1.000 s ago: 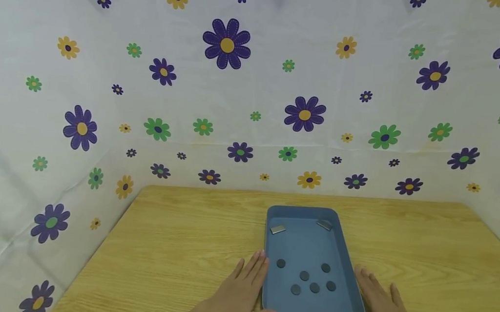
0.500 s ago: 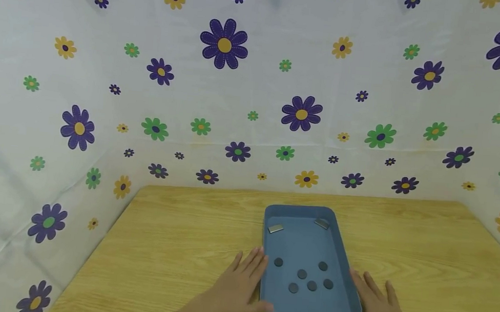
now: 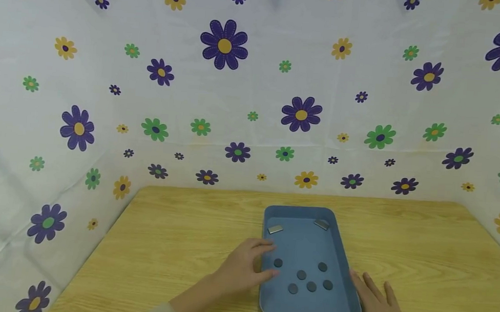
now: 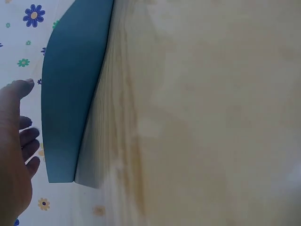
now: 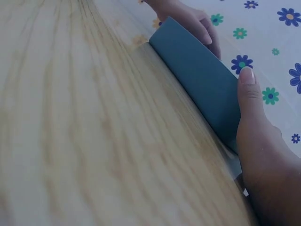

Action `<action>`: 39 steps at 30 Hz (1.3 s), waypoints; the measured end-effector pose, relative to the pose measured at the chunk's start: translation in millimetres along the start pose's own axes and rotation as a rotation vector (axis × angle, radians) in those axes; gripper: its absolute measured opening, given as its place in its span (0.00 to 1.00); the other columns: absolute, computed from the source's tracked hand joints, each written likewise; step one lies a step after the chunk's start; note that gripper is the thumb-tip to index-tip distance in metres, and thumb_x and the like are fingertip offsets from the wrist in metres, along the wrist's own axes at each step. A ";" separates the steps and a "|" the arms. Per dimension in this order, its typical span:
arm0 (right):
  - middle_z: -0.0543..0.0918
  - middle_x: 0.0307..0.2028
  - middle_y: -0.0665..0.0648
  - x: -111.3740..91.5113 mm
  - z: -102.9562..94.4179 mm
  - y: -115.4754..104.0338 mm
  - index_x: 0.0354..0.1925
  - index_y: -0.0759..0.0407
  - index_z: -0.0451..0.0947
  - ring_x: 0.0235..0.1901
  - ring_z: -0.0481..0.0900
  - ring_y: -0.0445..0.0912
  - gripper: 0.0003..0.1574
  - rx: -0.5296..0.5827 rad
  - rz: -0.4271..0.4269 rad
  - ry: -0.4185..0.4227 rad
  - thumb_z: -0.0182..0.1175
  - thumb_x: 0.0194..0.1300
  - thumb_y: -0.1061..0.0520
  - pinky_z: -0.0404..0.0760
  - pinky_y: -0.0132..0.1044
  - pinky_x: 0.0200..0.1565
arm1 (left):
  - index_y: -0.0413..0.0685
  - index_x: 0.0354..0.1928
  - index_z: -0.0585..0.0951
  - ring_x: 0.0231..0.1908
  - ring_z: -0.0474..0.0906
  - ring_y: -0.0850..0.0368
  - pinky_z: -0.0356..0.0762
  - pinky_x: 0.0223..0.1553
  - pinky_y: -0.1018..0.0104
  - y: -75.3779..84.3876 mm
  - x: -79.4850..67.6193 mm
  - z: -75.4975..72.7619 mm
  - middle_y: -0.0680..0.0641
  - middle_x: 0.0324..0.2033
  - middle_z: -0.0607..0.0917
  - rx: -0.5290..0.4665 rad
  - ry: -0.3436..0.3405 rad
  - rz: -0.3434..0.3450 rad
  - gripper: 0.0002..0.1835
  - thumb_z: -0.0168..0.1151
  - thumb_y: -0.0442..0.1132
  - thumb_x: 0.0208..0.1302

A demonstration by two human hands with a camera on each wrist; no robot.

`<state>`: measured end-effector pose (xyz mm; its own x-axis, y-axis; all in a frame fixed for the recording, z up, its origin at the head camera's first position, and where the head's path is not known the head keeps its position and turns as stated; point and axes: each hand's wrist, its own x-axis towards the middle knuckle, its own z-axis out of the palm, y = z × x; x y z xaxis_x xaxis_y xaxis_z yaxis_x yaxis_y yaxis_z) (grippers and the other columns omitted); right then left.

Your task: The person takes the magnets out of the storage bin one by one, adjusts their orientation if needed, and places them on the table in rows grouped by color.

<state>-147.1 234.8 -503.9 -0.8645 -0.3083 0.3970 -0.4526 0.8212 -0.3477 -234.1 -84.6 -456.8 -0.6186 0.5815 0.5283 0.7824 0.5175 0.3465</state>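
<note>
A blue rectangular tray point(image 3: 309, 246) lies on the table, its outer wall point(image 4: 70, 99) filling part of the left wrist view. Several dark round discs point(image 3: 301, 275) are scattered over its near half. Two small silvery rectangular pieces, one at the left point(image 3: 275, 229) and one at the right point(image 3: 321, 224), lie near its far end. My left hand point(image 3: 241, 267) reaches over the tray's left wall, thumb and fingers apart near the leftmost disc, holding nothing. Along the right wall, my right hand point(image 3: 380, 308) rests with fingers extended, its thumb point(image 5: 247, 89) at the near right corner.
The wood-grain table point(image 3: 191, 230) extends on both sides of the tray. Behind it and along the sides hangs a white sheet point(image 3: 255, 88) printed with purple, green and yellow flowers.
My left hand has come off the tray's left side and near corner, lifting over the wall with its fingers bent inward. The right hand stays at the right wall; tray contents keep their places.
</note>
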 end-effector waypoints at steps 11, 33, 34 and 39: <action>0.66 0.62 0.64 0.2 1.1 2.5 0.71 0.49 0.42 0.58 0.62 0.69 0.46 -0.001 0.011 -0.010 0.42 0.64 0.32 0.39 0.67 0.60 | 0.51 0.36 0.84 0.37 0.67 0.62 0.68 0.41 0.68 -10.9 18.3 14.4 0.55 0.33 0.75 0.042 0.028 -0.046 0.14 0.69 0.48 0.48; 0.66 0.62 0.64 5.2 -3.4 2.7 0.71 0.49 0.42 0.58 0.61 0.70 0.45 0.029 0.009 -0.018 0.42 0.64 0.32 0.37 0.66 0.60 | 0.57 0.30 0.86 0.38 0.67 0.62 0.65 0.42 0.68 -1.3 48.3 10.9 0.58 0.36 0.79 0.331 -0.335 -0.184 0.11 0.71 0.51 0.43; 0.67 0.61 0.64 4.6 -3.1 2.5 0.71 0.49 0.42 0.58 0.61 0.70 0.45 0.029 0.010 -0.018 0.41 0.64 0.32 0.36 0.66 0.61 | 0.57 0.29 0.86 0.38 0.66 0.62 0.64 0.41 0.68 0.2 48.7 11.2 0.58 0.35 0.79 0.331 -0.342 -0.195 0.11 0.71 0.51 0.43; 0.67 0.61 0.65 2.2 -1.9 1.4 0.71 0.49 0.42 0.58 0.62 0.70 0.45 0.020 0.007 -0.018 0.41 0.64 0.32 0.34 0.64 0.62 | 0.58 0.26 0.86 0.38 0.66 0.62 0.63 0.42 0.67 4.0 48.6 13.9 0.59 0.33 0.79 0.319 -0.359 -0.261 0.08 0.71 0.50 0.43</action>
<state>-149.2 236.1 -501.9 -0.8713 -0.3113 0.3795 -0.4507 0.8135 -0.3675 -262.0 -45.6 -440.5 -0.8186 0.5572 0.1394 0.5736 0.8054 0.1492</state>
